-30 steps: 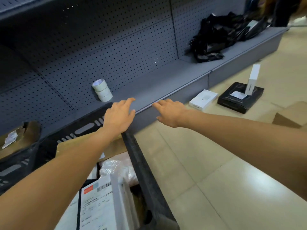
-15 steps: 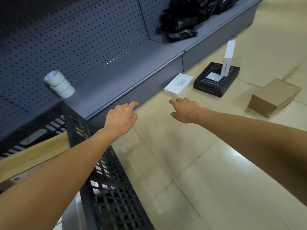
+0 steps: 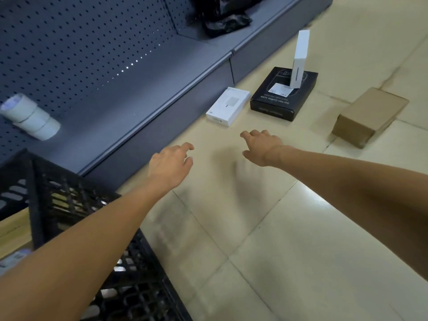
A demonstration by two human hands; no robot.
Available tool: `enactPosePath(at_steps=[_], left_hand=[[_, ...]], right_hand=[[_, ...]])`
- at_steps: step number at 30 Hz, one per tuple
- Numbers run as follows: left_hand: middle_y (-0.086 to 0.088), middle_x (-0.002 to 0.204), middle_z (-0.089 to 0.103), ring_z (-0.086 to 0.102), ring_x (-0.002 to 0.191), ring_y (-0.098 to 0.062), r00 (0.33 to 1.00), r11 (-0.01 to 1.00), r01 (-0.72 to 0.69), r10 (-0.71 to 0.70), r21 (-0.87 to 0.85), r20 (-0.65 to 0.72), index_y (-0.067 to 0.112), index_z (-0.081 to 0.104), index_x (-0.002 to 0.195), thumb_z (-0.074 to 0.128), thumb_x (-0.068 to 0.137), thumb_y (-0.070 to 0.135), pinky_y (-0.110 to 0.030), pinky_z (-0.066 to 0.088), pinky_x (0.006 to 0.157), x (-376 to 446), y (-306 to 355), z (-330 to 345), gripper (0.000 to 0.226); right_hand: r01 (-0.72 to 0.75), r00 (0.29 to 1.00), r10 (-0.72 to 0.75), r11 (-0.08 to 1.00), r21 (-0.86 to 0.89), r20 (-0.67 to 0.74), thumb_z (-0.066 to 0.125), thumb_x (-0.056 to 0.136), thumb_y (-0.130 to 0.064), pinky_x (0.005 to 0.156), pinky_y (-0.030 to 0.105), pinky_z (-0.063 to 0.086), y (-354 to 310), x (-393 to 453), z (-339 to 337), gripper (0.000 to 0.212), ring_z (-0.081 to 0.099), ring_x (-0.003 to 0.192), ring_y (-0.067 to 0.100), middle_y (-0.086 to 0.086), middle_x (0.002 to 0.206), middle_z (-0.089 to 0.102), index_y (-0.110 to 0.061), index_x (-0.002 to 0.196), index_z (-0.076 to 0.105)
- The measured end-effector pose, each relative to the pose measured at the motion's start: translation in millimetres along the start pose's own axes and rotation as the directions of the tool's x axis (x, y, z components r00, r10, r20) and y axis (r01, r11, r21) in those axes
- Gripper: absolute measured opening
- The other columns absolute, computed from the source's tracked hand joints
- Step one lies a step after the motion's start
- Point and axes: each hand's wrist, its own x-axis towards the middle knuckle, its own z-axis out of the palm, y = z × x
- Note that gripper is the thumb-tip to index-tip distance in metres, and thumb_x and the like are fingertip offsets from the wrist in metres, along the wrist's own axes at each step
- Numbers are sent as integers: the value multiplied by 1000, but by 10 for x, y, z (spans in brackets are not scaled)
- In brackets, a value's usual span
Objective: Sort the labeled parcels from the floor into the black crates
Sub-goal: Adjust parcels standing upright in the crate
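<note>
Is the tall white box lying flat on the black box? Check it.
No, the tall white box stands upright on its end on top of the black box, next to the label stuck there.

Place: a shop or stockroom.
Evidence: grey pegboard shelving (image 3: 97, 54) at 11 o'clock; tiled floor (image 3: 289, 251); boxed goods (image 3: 283, 96) at 1 o'clock.

soft indoor light is falling from above, glaring off the glossy floor tiles (image 3: 308, 218) at right. the pegboard shelf (image 3: 92, 54) is sitting dim. faint shadows are spreading under both arms. motion blur is smearing the tape rolls (image 3: 30, 117) and black crate (image 3: 88, 205); wide-angle distortion is bending edges.
</note>
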Motion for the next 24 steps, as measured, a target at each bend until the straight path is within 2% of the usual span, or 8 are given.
enactPosePath(at_steps=[3, 5, 8, 12, 15, 18, 21, 24], left_hand=[[3, 124, 64, 57, 116, -27, 1000, 999, -30, 30, -17, 5, 29, 49, 137, 41, 101, 32, -42, 45, 91, 140, 279, 28, 37], [5, 124, 64, 56, 117, -25, 999, 998, -51, 52, -39, 15, 30, 49, 138, 40, 101, 33, -42, 44, 92, 226, 486, 40, 37], [6, 124, 64, 55, 117, -25, 995, 993, -95, 96, -68, 7, 30, 49, 138, 40, 102, 33, -42, 45, 92, 317, 762, 57, 37], [6, 121, 65, 55, 115, -25, 990, 988, -140, 141, -73, 10, 30, 48, 138, 39, 102, 32, -41, 43, 90, 387, 991, 71, 37], [6, 120, 65, 55, 114, -25, 987, 984, -159, 161, -76, 20, 30, 48, 138, 39, 102, 32, -41, 44, 89, 406, 1074, 83, 37], [6, 120, 64, 54, 115, -24, 985, 983, -166, 169, -75, 31, 30, 47, 139, 38, 103, 32, -40, 43, 88, 411, 1098, 100, 37], [7, 120, 64, 54, 115, -24, 986, 984, -159, 162, -76, 35, 30, 47, 138, 38, 103, 32, -39, 41, 88, 401, 1098, 114, 37], [7, 119, 64, 54, 114, -23, 986, 985, -160, 163, -61, 47, 30, 47, 139, 38, 103, 32, -38, 41, 86, 340, 1075, 123, 37]], right_hand=[[-133, 990, 134, 991, 24, -36, 46, 98, -29, 104, 53, 35, 366, -29, -57, 55, 27, 138, 38, 8, 152, 30, -23, 148, 23], [-257, 963, 256, 966, -9, -82, 46, 96, -25, 110, 64, 20, 691, -82, -96, 61, 7, 146, 41, 6, 160, 13, -28, 150, 17], [-421, 903, 412, 906, -51, -120, 45, 95, -27, 108, 75, 5, 1216, -164, -129, 73, -20, 145, 44, 3, 162, -15, -37, 153, 3], [-539, 839, 542, 840, 70, -47, 47, 95, -46, 105, 78, 4, 1779, -259, -145, 69, -25, 142, 46, -1, 159, -28, -49, 149, 3], [-537, 839, 544, 824, 184, 13, 47, 96, -47, 110, 72, 8, 2002, -249, -119, 66, -22, 140, 54, 1, 161, -21, -46, 150, 10], [-491, 860, 508, 851, 190, -52, 48, 95, -41, 113, 66, 15, 2074, -188, -52, 55, -11, 140, 56, 3, 160, -3, -37, 145, 27], [-452, 865, 475, 877, 162, -162, 47, 95, -28, 96, 62, 41, 2017, -235, 4, 36, 9, 140, 43, 3, 148, 19, -34, 129, 41], [-353, 878, 361, 932, 84, -316, 45, 94, -19, 84, 56, 45, 1863, -313, 48, 34, 23, 131, 34, 5, 142, 28, -33, 124, 41]])
